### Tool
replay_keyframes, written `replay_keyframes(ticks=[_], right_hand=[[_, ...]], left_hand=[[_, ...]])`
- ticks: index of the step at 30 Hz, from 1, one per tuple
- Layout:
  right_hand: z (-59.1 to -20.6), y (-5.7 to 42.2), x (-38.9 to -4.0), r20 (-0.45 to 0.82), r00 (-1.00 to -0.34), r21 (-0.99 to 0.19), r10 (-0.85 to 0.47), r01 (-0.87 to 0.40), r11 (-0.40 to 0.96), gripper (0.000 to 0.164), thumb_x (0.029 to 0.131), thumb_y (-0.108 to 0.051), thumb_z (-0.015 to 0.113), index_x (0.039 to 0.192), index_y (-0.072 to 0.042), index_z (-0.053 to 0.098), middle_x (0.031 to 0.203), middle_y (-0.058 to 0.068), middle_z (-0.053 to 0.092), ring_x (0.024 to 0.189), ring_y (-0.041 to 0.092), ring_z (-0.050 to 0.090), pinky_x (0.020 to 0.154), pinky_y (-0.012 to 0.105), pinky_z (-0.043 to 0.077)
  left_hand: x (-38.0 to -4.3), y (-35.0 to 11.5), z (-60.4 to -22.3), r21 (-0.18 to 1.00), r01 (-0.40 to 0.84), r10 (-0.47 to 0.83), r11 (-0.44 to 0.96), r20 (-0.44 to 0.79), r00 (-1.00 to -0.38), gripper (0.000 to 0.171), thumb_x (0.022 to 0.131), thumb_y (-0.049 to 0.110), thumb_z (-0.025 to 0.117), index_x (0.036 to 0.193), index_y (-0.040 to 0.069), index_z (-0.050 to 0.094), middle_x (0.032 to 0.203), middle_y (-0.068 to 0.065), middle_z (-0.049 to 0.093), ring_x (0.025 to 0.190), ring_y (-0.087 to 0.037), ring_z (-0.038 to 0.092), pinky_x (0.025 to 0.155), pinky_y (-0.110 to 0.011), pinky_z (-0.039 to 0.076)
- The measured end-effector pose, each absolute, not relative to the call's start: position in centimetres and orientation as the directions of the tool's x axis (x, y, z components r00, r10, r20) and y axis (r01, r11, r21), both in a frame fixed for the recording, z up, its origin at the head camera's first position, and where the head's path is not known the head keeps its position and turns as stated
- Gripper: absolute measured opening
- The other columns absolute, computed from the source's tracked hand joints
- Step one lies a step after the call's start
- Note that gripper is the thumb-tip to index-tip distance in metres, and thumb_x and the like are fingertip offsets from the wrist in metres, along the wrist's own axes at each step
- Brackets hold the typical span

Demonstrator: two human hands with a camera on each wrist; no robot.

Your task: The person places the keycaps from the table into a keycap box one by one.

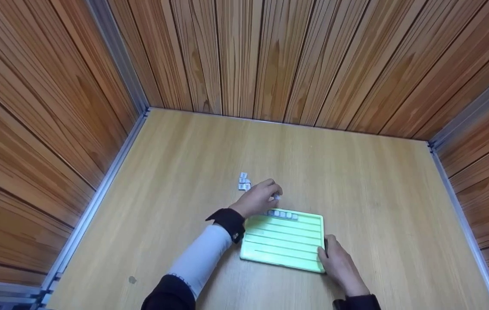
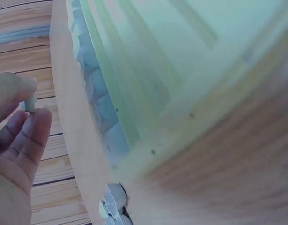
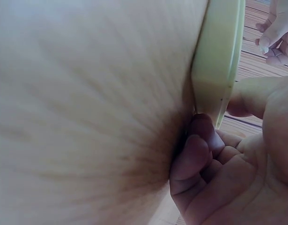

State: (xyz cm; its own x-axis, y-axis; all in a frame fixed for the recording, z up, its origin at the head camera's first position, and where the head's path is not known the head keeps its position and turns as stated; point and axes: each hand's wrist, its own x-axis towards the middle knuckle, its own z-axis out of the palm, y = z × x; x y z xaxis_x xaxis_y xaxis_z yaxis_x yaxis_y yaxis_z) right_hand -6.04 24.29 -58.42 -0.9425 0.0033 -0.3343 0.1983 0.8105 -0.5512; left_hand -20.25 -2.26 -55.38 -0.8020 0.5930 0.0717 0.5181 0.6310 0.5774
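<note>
My left hand (image 1: 258, 199) pinches a small white tile (image 2: 29, 103) between thumb and fingertips, above the far edge of a light green ridged tray (image 1: 283, 245). A row of similar white tiles (image 1: 285, 214) lies along the tray's far groove; in the head view the left hand hides part of its left end. At the tray's right edge, my right hand (image 1: 340, 262) grips the rim, thumb on top and curled fingers at the side and underneath. Several loose white tiles (image 1: 244, 181) with dark marks lie on the table beyond the left hand.
The wooden table (image 1: 378, 193) is enclosed by plank walls (image 1: 270, 56) at the back and both sides, with grey metal strips along the joins. A small dark round spot (image 1: 132, 280) marks the table at the front left.
</note>
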Motion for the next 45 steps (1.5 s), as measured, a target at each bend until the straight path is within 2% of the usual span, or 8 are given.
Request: replay_keyframes(ticks=[3,8,16,23,30,35,41,45], right_hand=[[-58.4,24.3,-6.0,-0.333,-0.943,-0.548,0.005,0.198,0.813,0.042,0.102,-0.017,0.051,0.137,0.005,0.043,0.115,0.016,0.059,0.095,0.025,0.055,0.073,0.037,0.046],[-58.4,24.4,-6.0,-0.334,-0.942,-0.552,0.0,0.196,0.81,0.042,0.103,-0.017,0.05,0.137,0.005,0.042,0.114,0.016,0.058,0.094,0.025,0.054,0.074,0.038,0.046],[-58.4,24.3,-5.9,-0.314,-0.949,-0.551,-0.012,0.171,0.817,0.042,0.103,-0.016,0.051,0.138,0.005,0.044,0.119,0.018,0.06,0.097,0.025,0.057,0.077,0.042,0.05],[-58.3,24.4,-5.9,-0.311,-0.95,-0.555,-0.007,0.176,0.813,0.04,0.102,-0.016,0.052,0.136,0.005,0.044,0.121,0.019,0.06,0.102,0.028,0.059,0.083,0.047,0.05],[-58.3,24.3,-5.9,-0.317,-0.948,-0.556,-0.009,0.178,0.812,0.043,0.103,-0.017,0.051,0.138,0.006,0.043,0.126,0.022,0.059,0.109,0.032,0.06,0.088,0.051,0.05],[-58.3,24.2,-5.9,-0.331,-0.944,-0.556,-0.007,0.189,0.81,0.044,0.103,-0.017,0.05,0.139,0.006,0.042,0.127,0.023,0.058,0.11,0.032,0.06,0.088,0.051,0.05],[-58.3,24.3,-5.9,-0.315,-0.949,-0.56,-0.009,0.178,0.809,0.043,0.103,-0.016,0.05,0.138,0.006,0.042,0.126,0.023,0.059,0.111,0.033,0.06,0.088,0.051,0.05],[-58.4,24.3,-5.9,-0.315,-0.949,-0.556,-0.007,0.178,0.812,0.041,0.103,-0.016,0.05,0.138,0.005,0.043,0.125,0.021,0.059,0.111,0.032,0.059,0.088,0.05,0.05]], left_hand=[[-20.1,-1.7,-55.2,0.567,0.532,0.616,0.628,0.055,-0.786,0.021,0.096,0.015,0.069,0.116,0.008,0.071,0.108,-0.001,0.063,0.093,-0.012,0.059,0.081,-0.023,0.05],[-19.8,-0.7,-55.1,0.571,0.561,0.657,0.6,0.049,-0.752,0.022,0.097,0.012,0.068,0.118,0.009,0.071,0.109,0.0,0.063,0.093,-0.009,0.06,0.08,-0.019,0.05],[-19.5,0.3,-55.2,0.537,0.647,0.712,0.542,0.115,-0.692,0.021,0.096,0.006,0.066,0.115,0.005,0.073,0.11,-0.003,0.063,0.095,-0.01,0.061,0.081,-0.015,0.049],[-19.6,1.0,-55.0,0.553,0.638,0.72,0.536,0.094,-0.687,0.02,0.098,0.013,0.066,0.116,0.007,0.072,0.111,-0.001,0.06,0.095,-0.008,0.06,0.08,-0.015,0.049],[-19.4,1.8,-54.9,0.509,0.661,0.736,0.551,0.076,-0.673,0.02,0.098,0.01,0.066,0.116,0.01,0.073,0.112,0.001,0.062,0.097,-0.007,0.062,0.082,-0.014,0.049],[-19.2,2.7,-55.1,0.474,0.693,0.75,0.544,0.095,-0.654,0.02,0.096,0.006,0.067,0.114,0.011,0.073,0.111,0.0,0.062,0.095,-0.006,0.061,0.08,-0.012,0.048],[-19.0,3.4,-55.3,0.434,0.731,0.762,0.527,0.139,-0.632,0.011,0.097,0.015,0.068,0.106,0.012,0.074,0.106,0.001,0.063,0.091,-0.006,0.062,0.076,-0.011,0.047],[-18.9,3.7,-55.5,0.402,0.763,0.77,0.506,0.188,-0.61,0.013,0.098,0.01,0.065,0.108,0.012,0.073,0.106,-0.001,0.065,0.092,-0.008,0.064,0.078,-0.012,0.048]])
